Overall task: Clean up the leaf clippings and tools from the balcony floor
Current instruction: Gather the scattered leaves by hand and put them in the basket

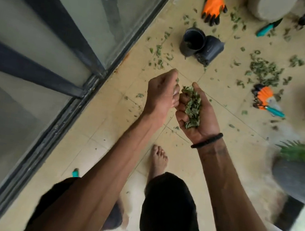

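Observation:
My right hand (201, 115) is turned palm up and cupped, holding a heap of green leaf clippings (192, 107). My left hand (163, 93) is right beside it, fingers curled and touching the heap's left edge, with a few leaf bits at its fingertips. More leaf clippings lie scattered on the tiled floor, with a thick pile (264, 71) at the right. An orange glove (214, 6) lies at the top. A second orange glove (262, 96) lies at the right with a teal-handled tool (275, 110) on it. Another teal-handled tool (268, 28) lies near the top right.
Two black nursery pots (200, 45) stand on the floor beyond my hands. Large planters (295, 178) and a pale pot (269, 6) line the right side. A glass railing with a dark frame (84, 84) runs along the left. My bare foot (157, 160) is below my hands.

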Action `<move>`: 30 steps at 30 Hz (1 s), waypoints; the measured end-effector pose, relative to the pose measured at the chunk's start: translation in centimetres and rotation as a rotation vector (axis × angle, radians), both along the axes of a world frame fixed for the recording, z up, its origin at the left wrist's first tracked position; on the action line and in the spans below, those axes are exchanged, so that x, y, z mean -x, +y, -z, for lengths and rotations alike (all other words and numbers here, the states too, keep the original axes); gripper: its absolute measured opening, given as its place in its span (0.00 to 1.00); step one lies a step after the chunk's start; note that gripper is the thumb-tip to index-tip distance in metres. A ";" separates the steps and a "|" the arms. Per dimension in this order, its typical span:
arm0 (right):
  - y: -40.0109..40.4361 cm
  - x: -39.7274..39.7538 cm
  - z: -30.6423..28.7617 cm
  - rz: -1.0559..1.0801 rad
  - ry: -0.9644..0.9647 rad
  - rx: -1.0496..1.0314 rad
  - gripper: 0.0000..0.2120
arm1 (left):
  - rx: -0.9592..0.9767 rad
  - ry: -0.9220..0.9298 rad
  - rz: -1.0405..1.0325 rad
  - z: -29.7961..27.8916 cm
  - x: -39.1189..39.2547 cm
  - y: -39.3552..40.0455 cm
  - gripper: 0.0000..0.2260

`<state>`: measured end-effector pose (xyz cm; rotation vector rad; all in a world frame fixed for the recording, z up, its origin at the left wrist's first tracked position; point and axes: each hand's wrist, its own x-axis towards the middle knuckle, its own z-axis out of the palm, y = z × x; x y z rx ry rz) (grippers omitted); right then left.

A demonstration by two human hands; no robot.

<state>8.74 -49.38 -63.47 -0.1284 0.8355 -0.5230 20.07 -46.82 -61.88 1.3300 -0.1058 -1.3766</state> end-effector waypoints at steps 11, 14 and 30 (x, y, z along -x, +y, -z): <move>15.4 -1.1 -28.2 -0.081 -0.015 0.050 0.14 | 0.010 -0.017 -0.020 -28.3 -1.5 16.4 0.17; 20.6 -1.8 -32.0 -0.176 0.009 0.090 0.14 | -0.007 -0.061 -0.086 -31.9 -1.8 22.9 0.18; 62.6 -3.2 -26.0 -0.891 0.154 -0.164 0.15 | -0.427 -0.100 -0.689 -27.4 3.2 69.4 0.20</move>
